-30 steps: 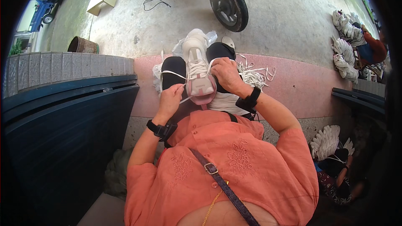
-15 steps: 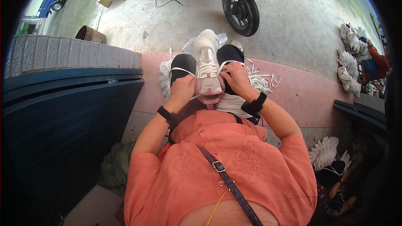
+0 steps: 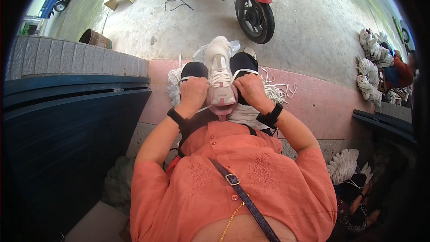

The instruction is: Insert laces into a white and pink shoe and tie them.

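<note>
A white and pink sneaker [image 3: 222, 93] rests between my knees with its toe pointing away from me. White shoelace [image 3: 220, 77] is threaded through its eyelets. Beside the left edge of the opening, my left hand [image 3: 194, 93] is closed in a pinch on one end of the lace. My right hand [image 3: 251, 88] pinches the lace at the opposite side, where a loop [image 3: 245, 70] arcs over my right knee. My fingertips partly hide the lace ends.
Loose white laces [image 3: 278, 90] are heaped right of my right knee. A red scooter [image 3: 254, 11] stands ahead on the concrete. Dark blue doors [image 3: 71, 139] flank me at left. Bundles of white shoes [image 3: 368, 78] and a person [image 3: 403, 72] are at the right; another person [image 3: 358, 204] sits lower right.
My left hand has turned over more and its knuckles now face up, drawing the lace nearer. The right hand stays close to the shoe. The whole view has shifted slightly.
</note>
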A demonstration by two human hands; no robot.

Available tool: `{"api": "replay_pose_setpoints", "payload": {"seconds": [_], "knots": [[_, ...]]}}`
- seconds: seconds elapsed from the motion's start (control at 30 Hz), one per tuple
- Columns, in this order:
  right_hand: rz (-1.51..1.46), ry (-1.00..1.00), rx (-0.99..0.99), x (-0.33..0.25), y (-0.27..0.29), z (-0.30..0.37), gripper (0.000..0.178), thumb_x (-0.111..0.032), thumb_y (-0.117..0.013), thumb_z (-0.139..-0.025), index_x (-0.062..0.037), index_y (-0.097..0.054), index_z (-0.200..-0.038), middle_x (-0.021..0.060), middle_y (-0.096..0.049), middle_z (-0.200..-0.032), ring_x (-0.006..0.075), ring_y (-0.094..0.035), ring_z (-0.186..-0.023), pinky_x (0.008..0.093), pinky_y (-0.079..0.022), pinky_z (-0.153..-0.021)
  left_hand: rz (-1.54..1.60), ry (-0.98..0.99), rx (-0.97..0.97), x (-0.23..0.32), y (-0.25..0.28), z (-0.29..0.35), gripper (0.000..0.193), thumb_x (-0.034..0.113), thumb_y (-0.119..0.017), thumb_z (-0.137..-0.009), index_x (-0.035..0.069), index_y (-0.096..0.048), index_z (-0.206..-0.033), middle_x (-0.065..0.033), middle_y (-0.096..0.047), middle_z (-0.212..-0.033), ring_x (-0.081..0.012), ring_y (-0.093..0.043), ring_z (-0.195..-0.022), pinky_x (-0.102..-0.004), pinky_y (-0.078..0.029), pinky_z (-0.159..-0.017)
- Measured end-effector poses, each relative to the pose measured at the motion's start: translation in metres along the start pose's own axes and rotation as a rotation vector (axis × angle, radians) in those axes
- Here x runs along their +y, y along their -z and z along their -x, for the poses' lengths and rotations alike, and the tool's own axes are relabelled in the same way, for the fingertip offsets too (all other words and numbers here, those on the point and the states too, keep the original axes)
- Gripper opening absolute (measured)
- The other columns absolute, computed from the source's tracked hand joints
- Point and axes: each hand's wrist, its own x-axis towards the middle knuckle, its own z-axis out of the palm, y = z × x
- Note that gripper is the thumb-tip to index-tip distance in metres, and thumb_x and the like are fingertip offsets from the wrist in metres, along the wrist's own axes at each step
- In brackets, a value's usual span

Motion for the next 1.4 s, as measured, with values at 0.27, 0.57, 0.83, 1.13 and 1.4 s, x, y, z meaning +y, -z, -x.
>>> {"api": "replay_pose_setpoints", "payload": {"seconds": [0.27, 0.57, 0.83, 1.13, 1.4], "knots": [[-0.048, 0.032, -0.104, -0.001, 0.007, 0.006, 0.023, -0.026, -0.059, -0.094, -0.0056, -0.069, -0.095, 0.015, -0.066, -0.095, 0.0353, -0.059, -0.095, 0.0487, -0.046, -0.08, -0.096, 0.096, -0.004, 0.037, 0.009, 0.034, 0.029, 0.029, -0.071, -0.086, 0.007, -0.062, -0.104, -0.0076, -0.061, -0.1, -0.028, -0.056, -0.097, -0.0451, -0.045, -0.077], [-0.366, -0.025, -0.033, 0.004, -0.012, 0.009, 0.021, -0.014, -0.059, -0.089, -0.0046, -0.068, -0.106, 0.0145, -0.067, -0.097, 0.0347, -0.06, -0.097, 0.0439, -0.049, -0.085, 0.227, 0.056, -0.023, 0.012, -0.012, 0.032, 0.017, 0.014, -0.065, -0.087, 0.003, -0.064, -0.1, -0.0108, -0.062, -0.103, -0.0334, -0.057, -0.098, -0.0449, -0.049, -0.083], [0.047, 0.431, 0.03, -0.003, 0.007, -0.002, 0.02, -0.007, -0.064, -0.076, -0.006, -0.065, -0.097, 0.0099, -0.065, -0.093, 0.0306, -0.06, -0.098, 0.0382, -0.047, -0.087, 0.105, -0.121, 0.179, 0.004, 0.02, 0.005, 0.018, 0.008, -0.066, -0.081, 0.006, -0.068, -0.099, -0.0078, -0.064, -0.091, -0.0297, -0.058, -0.095, -0.0415, -0.049, -0.081], [-0.678, 0.182, 0.914, 0.08, 0.271, 0.029, 0.019, 0.002, -0.045, -0.098, -0.003, -0.06, -0.087, 0.007, -0.062, -0.086, 0.0151, -0.057, -0.08, 0.0323, -0.049, -0.081, -0.045, -0.178, 0.065, -0.016, 0.017, 0.019, 0.013, 0.006, -0.063, -0.082, 0.006, -0.067, -0.095, -0.0117, -0.062, -0.077, -0.0305, -0.06, -0.081, -0.0439, -0.048, -0.07], [-0.923, -0.056, 0.382, 0.008, 0.157, -0.011, 0.009, -0.016, -0.059, -0.099, -0.0077, -0.062, -0.095, 0.0019, -0.057, -0.081, 0.011, -0.053, -0.071, 0.0269, -0.043, -0.062, 0.269, 0.099, 0.086, -0.006, -0.004, 0.026, 0.011, 0.012, -0.057, -0.094, 0.004, -0.064, -0.094, -0.0204, -0.063, -0.081, -0.0412, -0.06, -0.082, -0.0517, -0.049, -0.074]]}}
